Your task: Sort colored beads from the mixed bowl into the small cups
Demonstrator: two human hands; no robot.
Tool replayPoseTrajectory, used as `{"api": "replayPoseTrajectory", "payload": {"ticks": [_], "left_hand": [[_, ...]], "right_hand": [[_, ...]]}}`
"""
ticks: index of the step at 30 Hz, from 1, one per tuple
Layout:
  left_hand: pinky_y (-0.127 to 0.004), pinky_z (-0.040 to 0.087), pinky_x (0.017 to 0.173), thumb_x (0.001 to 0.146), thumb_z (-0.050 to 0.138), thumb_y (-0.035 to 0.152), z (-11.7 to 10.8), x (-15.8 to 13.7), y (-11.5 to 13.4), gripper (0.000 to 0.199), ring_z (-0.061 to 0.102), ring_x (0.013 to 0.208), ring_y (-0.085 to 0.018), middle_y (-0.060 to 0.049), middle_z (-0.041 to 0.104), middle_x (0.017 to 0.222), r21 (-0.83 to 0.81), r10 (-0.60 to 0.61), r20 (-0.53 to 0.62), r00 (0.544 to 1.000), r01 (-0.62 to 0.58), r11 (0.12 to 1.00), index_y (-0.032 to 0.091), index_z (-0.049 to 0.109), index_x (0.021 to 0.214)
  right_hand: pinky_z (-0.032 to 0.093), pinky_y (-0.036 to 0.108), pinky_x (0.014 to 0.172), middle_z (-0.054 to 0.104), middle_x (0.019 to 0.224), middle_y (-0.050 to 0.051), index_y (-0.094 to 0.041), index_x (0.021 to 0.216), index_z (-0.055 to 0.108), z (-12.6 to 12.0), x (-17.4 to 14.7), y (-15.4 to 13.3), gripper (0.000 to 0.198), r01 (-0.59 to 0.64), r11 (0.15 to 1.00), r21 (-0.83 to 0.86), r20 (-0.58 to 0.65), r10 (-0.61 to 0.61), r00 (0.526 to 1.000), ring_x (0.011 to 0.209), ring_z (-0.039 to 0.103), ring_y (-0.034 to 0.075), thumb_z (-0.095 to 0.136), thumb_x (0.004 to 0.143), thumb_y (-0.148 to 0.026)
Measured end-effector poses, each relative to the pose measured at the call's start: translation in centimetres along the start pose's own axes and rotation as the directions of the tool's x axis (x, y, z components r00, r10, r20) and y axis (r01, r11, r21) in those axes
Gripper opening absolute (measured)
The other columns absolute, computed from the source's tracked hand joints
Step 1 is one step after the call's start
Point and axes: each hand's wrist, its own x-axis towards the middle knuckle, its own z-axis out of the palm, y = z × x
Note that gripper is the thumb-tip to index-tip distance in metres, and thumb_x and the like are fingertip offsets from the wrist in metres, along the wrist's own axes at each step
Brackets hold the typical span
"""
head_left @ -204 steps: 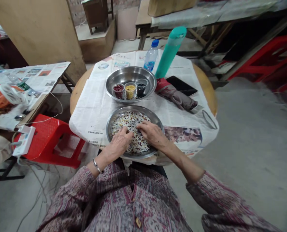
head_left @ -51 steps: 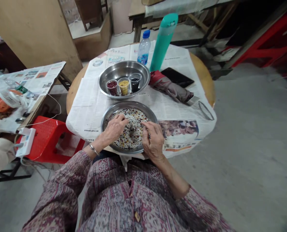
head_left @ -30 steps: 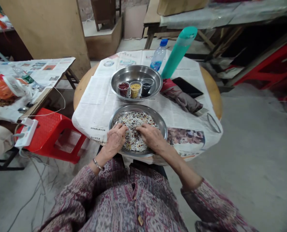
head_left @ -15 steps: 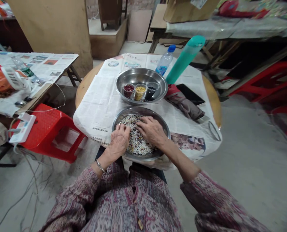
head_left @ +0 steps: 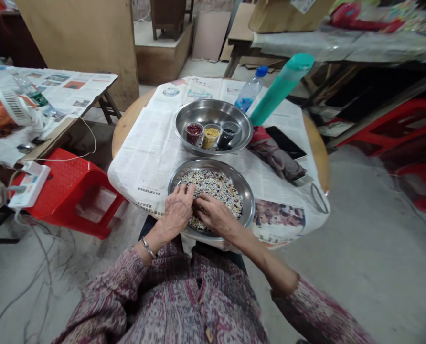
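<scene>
A steel basin (head_left: 248, 198) near me holds mixed grains (head_left: 222, 188), mostly white with dark, red and yellow bits. Over its left side is my left hand (head_left: 178, 209), fingers bent and close together, tips down at the grains. My right hand (head_left: 215, 216) is closed beside it, fingertips curled into the grains and close to the left fingers. Whatever either hand pinches is hidden or too small to name. Behind, a second steel basin (head_left: 184, 112) contains three clear cups: one of dark red beans (head_left: 194, 133), one of yellow grains (head_left: 211, 136), one of black grains (head_left: 227, 136).
Newspaper (head_left: 141, 153) covers the round table. At its right lie a water bottle (head_left: 250, 91), a teal cylinder (head_left: 282, 88), a folded umbrella (head_left: 277, 157) and a dark phone-like slab (head_left: 286, 141). A red stool (head_left: 73, 186) with a power strip (head_left: 30, 184) stands left.
My right hand has moved left and toward me, up to the left hand, baring the grains on the right. My left hand has shifted slightly; the view has moved a little.
</scene>
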Motion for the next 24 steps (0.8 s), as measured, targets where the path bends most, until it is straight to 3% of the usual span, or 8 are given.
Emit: {"api": "replayPoseTrajectory", "payload": {"ticks": [4, 10, 16, 24], "left_hand": [[-0.034, 0.05, 0.089, 0.09, 0.044, 0.002, 0.2, 0.1, 0.1, 0.041, 0.054, 0.11, -0.024, -0.01, 0.057, 0.118, 0.015, -0.021, -0.036, 0.999, 0.021, 1.0, 0.016, 0.048, 0.128], [-0.032, 0.05, 0.081, 0.097, 0.048, 0.014, 0.2, 0.1, 0.1, 0.018, 0.053, 0.108, -0.024, -0.008, 0.058, 0.113, 0.022, 0.012, 0.005, 1.0, -0.012, 1.0, 0.02, 0.059, 0.11], [-0.033, 0.05, 0.08, 0.098, 0.047, 0.014, 0.5, 0.1, -0.1, 0.017, 0.054, 0.103, -0.023, -0.007, 0.061, 0.109, 0.02, 0.027, 0.041, 0.999, -0.028, 0.999, 0.02, 0.062, 0.104], [-0.033, 0.049, 0.081, 0.096, 0.049, 0.011, -0.1, 0.2, -0.1, 0.019, 0.055, 0.102, -0.023, -0.006, 0.063, 0.109, 0.006, 0.021, 0.084, 0.996, -0.022, 1.0, 0.02, 0.062, 0.107]], "right_hand": [[0.051, 0.043, 0.097, 0.066, 0.115, 0.013, -0.018, 0.109, 0.068, -0.6, 2.1, 0.7, 0.022, 0.03, 0.99, -0.141, -0.042, -0.036, 0.998, 0.112, 0.057, 0.028, 0.052, 0.093, -0.017], [0.053, 0.036, 0.088, 0.069, 0.102, 0.01, -0.02, 0.101, 0.072, -2.4, 0.9, 2.6, 0.022, -0.145, 0.954, -0.264, -0.111, 0.119, 0.987, 0.101, 0.063, 0.024, 0.05, 0.095, -0.02], [0.051, 0.03, 0.077, 0.072, 0.092, 0.005, -0.023, 0.098, 0.071, -2.8, -0.8, 1.2, 0.02, -0.091, 0.976, -0.2, 0.017, 0.097, 0.995, 0.086, 0.067, 0.019, 0.051, 0.095, -0.021], [0.049, 0.03, 0.073, 0.076, 0.088, 0.003, -0.023, 0.086, 0.071, -4.7, 1.6, 0.9, 0.014, -0.215, 0.973, -0.089, -0.045, 0.212, 0.976, 0.081, 0.069, 0.019, 0.057, 0.09, -0.023]]}}
